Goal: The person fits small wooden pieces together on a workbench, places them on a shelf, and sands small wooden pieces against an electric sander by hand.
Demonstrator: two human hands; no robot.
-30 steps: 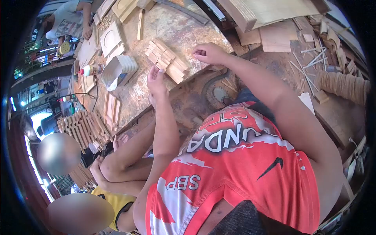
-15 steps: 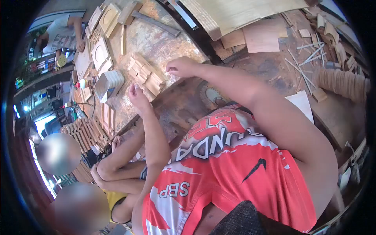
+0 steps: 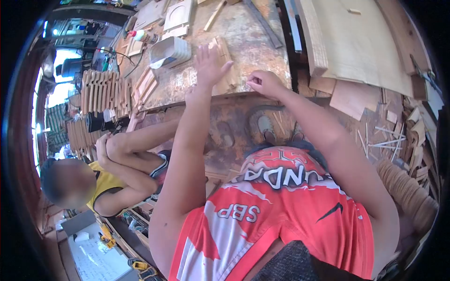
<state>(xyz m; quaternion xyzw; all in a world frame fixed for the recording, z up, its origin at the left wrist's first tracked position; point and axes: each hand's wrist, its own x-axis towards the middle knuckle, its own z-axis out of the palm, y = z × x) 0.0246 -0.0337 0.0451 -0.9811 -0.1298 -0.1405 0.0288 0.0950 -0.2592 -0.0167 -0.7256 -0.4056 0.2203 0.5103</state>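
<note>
My left hand (image 3: pixel 209 67) is open over the workbench (image 3: pixel 258 56), its fingers spread and pointing away from me. It partly covers a set of light wooden strips (image 3: pixel 227 63) lying side by side near the bench's front edge. My right hand (image 3: pixel 266 84) is just to the right of these strips, with its fingers curled into a loose pinch. Whatever may be between those fingertips is too small to make out. A pale plastic tub (image 3: pixel 172 52) sits left of my left hand, with a glue-like bottle (image 3: pixel 144 36) behind it.
A seated person in a yellow top (image 3: pixel 101 185) is close on my left. Stacked shaped wood pieces (image 3: pixel 101 91) stand beyond. A long dark bar (image 3: pixel 262 23) lies on the bench. Plywood sheets (image 3: pixel 356 42) and a ribbed brown roll (image 3: pixel 408 192) are on the right.
The view has turned, so the bench appears shifted. My left hand has gone from curled fingers beside the strips to spread fingers over them. My right hand stays curled close by.
</note>
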